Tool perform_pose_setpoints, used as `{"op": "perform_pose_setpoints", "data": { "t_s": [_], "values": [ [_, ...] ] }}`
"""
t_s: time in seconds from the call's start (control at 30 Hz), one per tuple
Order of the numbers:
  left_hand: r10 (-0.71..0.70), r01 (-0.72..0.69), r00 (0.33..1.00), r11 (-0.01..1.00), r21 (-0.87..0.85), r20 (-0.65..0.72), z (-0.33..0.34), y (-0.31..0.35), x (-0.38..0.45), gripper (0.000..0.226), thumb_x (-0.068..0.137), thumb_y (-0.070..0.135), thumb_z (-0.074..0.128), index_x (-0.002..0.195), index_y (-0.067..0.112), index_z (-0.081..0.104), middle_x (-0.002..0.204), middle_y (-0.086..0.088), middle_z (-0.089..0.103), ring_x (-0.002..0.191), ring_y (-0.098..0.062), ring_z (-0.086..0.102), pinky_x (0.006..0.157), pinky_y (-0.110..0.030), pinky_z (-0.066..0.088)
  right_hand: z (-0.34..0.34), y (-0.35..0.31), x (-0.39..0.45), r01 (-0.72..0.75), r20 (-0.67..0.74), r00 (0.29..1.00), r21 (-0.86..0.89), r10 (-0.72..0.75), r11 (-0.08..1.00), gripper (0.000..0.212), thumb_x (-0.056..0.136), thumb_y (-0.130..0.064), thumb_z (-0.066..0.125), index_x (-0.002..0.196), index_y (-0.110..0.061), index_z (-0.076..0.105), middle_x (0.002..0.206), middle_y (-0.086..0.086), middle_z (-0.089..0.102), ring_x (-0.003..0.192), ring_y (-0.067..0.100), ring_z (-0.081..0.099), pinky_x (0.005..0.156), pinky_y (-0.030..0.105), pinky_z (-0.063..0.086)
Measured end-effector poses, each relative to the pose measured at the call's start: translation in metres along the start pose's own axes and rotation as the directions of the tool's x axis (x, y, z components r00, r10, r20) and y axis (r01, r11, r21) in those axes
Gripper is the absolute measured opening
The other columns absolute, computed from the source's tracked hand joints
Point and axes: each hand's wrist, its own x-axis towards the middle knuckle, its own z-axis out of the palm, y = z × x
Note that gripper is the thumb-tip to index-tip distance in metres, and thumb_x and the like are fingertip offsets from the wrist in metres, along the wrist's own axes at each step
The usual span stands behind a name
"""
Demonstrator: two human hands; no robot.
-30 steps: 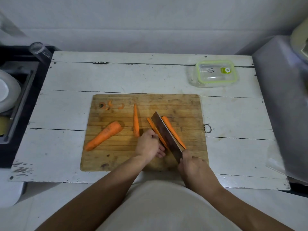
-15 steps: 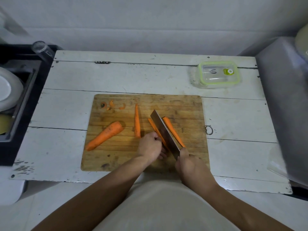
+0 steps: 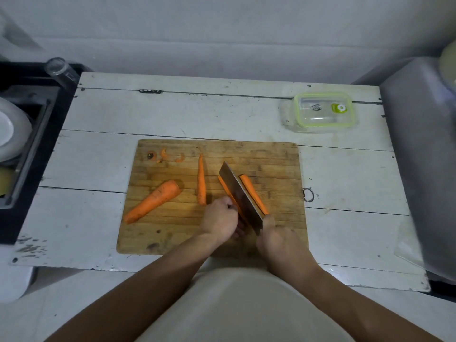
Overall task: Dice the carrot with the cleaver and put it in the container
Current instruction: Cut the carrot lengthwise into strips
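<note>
On the wooden cutting board [image 3: 271,156] my right hand [image 3: 276,239] grips the handle of the cleaver [image 3: 238,193], whose blade stands lengthwise in a carrot piece. One long carrot strip [image 3: 254,196] lies right of the blade and another strip [image 3: 225,187] left of it. My left hand [image 3: 220,219] holds the near end of the left strip with curled fingers. A thin carrot strip [image 3: 201,181] lies further left, and a thick carrot half [image 3: 154,201] lies at the board's left. The clear container with a green-rimmed lid [image 3: 323,111] stands at the table's back right.
Small carrot scraps [image 3: 165,155] sit at the board's back left corner. A metal ring [image 3: 308,195] lies right of the board. A dark sink with a white plate [image 3: 7,129] is at the left, with a glass [image 3: 59,67] behind it. A grey covered object [image 3: 424,156] borders the table's right side.
Both hands and the cleaver have stayed in nearly the same place on the carrot piece; the view has shifted slightly.
</note>
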Motion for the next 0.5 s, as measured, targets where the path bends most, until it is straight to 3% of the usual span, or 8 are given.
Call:
{"op": "perform_pose_setpoints", "data": {
  "t_s": [0.27, 0.33, 0.43, 0.5],
  "values": [
    [0.003, -0.003, 1.0, 1.0, 0.003, 0.012, -0.002, 0.002, -0.001, 0.023, 0.107, 0.014, 0.043, 0.099, 0.015, 0.064, 0.081, -0.011, 0.074, 0.061, -0.022, 0.074, 0.057, -0.035, 0.062, -0.007, -0.003, -0.001, 0.005, -0.007, 1.0, 0.061, -0.005, 0.998, 0.021, 0.105, -0.021, 0.04, 0.125, -0.021, 0.035, 0.105, 0.008, 0.069, 0.089, 0.03, 0.069, 0.072, 0.04, 0.052],
    [0.009, -0.009, 1.0, 1.0, 0.005, 0.014, -0.002, 0.001, -0.001, 0.023, 0.107, 0.015, 0.042, 0.1, 0.015, 0.065, 0.081, -0.011, 0.074, 0.062, -0.022, 0.074, 0.057, -0.034, 0.062, -0.006, 0.0, -0.005, 0.03, -0.01, 1.0, 0.064, -0.029, 0.998, 0.042, 0.103, -0.019, 0.045, 0.138, -0.024, 0.022, 0.107, 0.007, 0.069, 0.09, 0.031, 0.068, 0.073, 0.04, 0.051],
    [0.013, -0.012, 1.0, 1.0, -0.013, 0.024, -0.003, 0.003, -0.001, 0.022, 0.107, 0.014, 0.042, 0.102, 0.015, 0.064, 0.081, -0.01, 0.074, 0.06, -0.021, 0.074, 0.054, -0.031, 0.059, -0.003, 0.003, -0.009, 0.083, -0.025, 0.996, 0.019, -0.083, 0.996, 0.083, 0.1, -0.018, 0.047, 0.148, -0.032, -0.019, 0.097, 0.006, 0.07, 0.08, 0.028, 0.068, 0.072, 0.041, 0.052],
    [0.012, -0.011, 1.0, 1.0, -0.023, 0.024, -0.004, 0.003, -0.001, 0.021, 0.107, 0.016, 0.043, 0.104, 0.015, 0.064, 0.081, -0.011, 0.074, 0.06, -0.022, 0.074, 0.054, -0.031, 0.059, -0.005, 0.001, -0.009, 0.094, -0.005, 0.996, -0.013, -0.094, 0.995, 0.085, 0.101, -0.018, 0.044, 0.147, -0.033, -0.025, 0.099, 0.006, 0.07, 0.082, 0.028, 0.068, 0.073, 0.041, 0.052]
  ]
}}
